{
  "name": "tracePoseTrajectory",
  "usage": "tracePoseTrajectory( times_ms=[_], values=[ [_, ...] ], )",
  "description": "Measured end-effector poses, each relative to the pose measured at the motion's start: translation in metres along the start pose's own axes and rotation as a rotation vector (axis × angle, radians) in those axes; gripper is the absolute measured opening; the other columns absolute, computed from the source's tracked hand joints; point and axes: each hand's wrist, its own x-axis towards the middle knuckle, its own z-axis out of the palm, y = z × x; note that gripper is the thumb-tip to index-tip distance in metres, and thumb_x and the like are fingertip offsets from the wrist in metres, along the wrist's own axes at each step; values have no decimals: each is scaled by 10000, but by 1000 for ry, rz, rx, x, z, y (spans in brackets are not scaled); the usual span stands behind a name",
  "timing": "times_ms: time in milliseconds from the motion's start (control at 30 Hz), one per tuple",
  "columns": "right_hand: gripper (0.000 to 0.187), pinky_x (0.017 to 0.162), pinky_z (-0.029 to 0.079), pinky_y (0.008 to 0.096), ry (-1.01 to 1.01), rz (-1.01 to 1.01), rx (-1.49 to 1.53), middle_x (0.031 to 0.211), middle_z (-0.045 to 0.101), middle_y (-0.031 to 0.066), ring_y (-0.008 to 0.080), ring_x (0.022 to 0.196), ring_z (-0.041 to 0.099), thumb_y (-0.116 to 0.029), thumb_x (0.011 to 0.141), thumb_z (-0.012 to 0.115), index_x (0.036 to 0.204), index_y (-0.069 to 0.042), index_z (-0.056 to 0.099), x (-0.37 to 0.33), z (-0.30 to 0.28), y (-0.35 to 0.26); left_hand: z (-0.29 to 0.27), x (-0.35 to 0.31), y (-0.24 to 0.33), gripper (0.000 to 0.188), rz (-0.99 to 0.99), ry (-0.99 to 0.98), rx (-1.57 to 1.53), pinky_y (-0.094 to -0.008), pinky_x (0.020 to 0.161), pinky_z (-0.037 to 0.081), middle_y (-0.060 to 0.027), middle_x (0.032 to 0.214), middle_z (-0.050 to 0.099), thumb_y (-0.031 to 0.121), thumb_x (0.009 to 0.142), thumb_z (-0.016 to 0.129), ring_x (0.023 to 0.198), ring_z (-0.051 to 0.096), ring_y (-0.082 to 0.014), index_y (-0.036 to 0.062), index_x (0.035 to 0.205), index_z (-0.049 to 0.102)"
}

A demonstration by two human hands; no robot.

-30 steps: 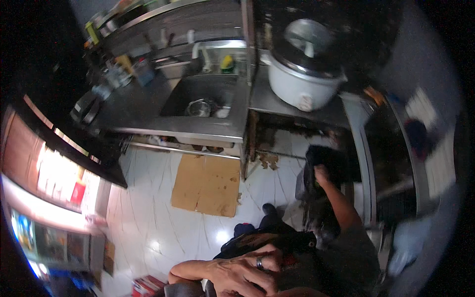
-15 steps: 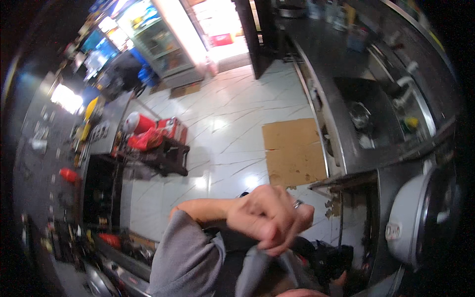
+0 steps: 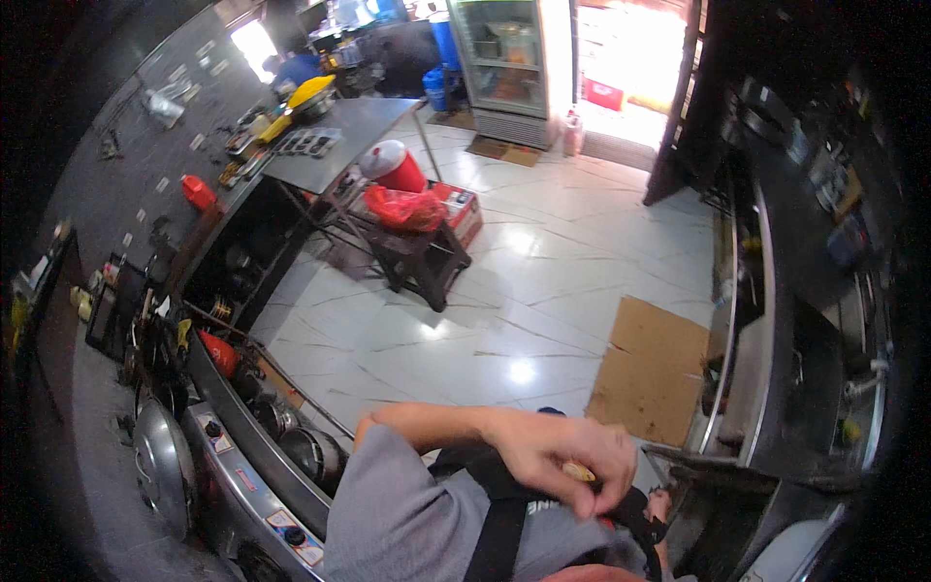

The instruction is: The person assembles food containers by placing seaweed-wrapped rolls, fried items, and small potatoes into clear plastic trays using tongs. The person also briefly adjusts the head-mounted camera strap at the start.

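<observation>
My left hand (image 3: 572,456) is raised in front of my chest, the forearm bent across from the left under a grey sleeve. Its fingers are curled closed around a small yellowish thing (image 3: 579,472), mostly covered and too small to name. Low at my right side hangs my right hand (image 3: 659,506), small in the picture, with a dark band by its wrist. Its fingers are too blurred to read, and it is near a dark counter edge. A black strap (image 3: 499,538) runs down my grey shirt.
A stove (image 3: 257,485) with a metal lid (image 3: 163,470) beside it is at the left. Ahead, a dark stool (image 3: 427,267) bears a red bag (image 3: 405,209), near a steel table (image 3: 364,126). Cardboard (image 3: 650,373) lies on the tiled floor by the right-hand counter (image 3: 766,388).
The view has swung left, bringing more of the stove side in. My left hand remains raised and curled; a small yellowish thing now shows in it.
</observation>
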Motion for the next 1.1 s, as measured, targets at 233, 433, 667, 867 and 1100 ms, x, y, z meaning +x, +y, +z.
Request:
tracePoseTrajectory(
  times_ms=[233,433,667,867,1100],
  values=[
    [359,496,546,385,-346,-447,-274,817,628,92,197,634,609,-156,795,604,1138,-53,582,-48,126,-221,-37,-156,120,190,-69,219,161,-417,933,298,8,827,616,304,880,666,839,584,-204,124,824,644],
    [367,567,547,338,-675,-849,-613,913,651,107,203,718,658,-178,846,557,1185,-38,572,-111,265,-382,-49,-239,181,188,6,298,348,-423,882,321,-26,837,644,273,870,668,773,534,-228,114,773,694],
    [347,642,555,342,-897,-1001,-907,872,689,149,205,690,670,-222,850,572,1151,-55,613,-218,399,-529,-92,-344,219,226,98,642,233,-481,894,316,-5,807,640,306,900,631,786,580,-207,116,786,677],
    [358,840,515,430,-854,-1438,-1222,989,680,195,345,911,656,-257,831,600,1141,-83,632,-246,510,-643,-189,-411,257,249,264,821,340,-461,886,331,2,743,620,293,874,661,746,563,-207,99,718,674],
    [350,863,495,463,-893,-1747,-1305,1027,662,211,383,977,624,-226,831,604,1140,-60,602,-403,626,-784,-317,-475,332,200,52,729,584,-425,849,345,-21,848,654,263,886,638,796,561,-204,127,758,708]
  ],
)
